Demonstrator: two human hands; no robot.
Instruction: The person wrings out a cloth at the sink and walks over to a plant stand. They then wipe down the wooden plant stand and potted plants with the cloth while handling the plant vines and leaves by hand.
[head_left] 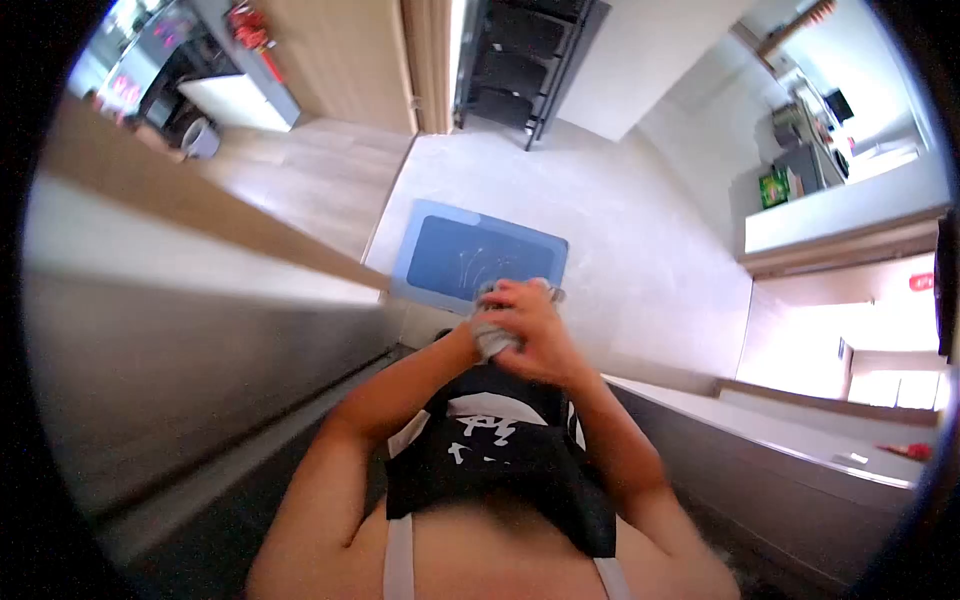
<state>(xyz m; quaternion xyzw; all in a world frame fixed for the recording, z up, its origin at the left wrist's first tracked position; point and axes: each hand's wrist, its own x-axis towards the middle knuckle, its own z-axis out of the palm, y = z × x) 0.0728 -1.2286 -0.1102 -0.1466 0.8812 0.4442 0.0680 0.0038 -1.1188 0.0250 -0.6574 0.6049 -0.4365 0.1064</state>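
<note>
Both hands meet in front of my body, blurred by motion. Bent over a grey cloth (492,341) are the fingers of my right hand (540,335), closed on it. My left hand (474,328) is pressed against the same cloth from the other side. Its fingers are mostly hidden by the cloth and by my right hand. The cloth looks bunched, and its full shape cannot be made out. A black apron (500,475) with white lettering hangs below my hands.
Ahead on the pale floor lies a blue mat (440,250). A black rack (515,80) stands beyond it, next to a wooden door (340,60). A wall edge (230,215) runs close on my left, and a long ledge (780,445) on my right. A bin (200,139) stands far left.
</note>
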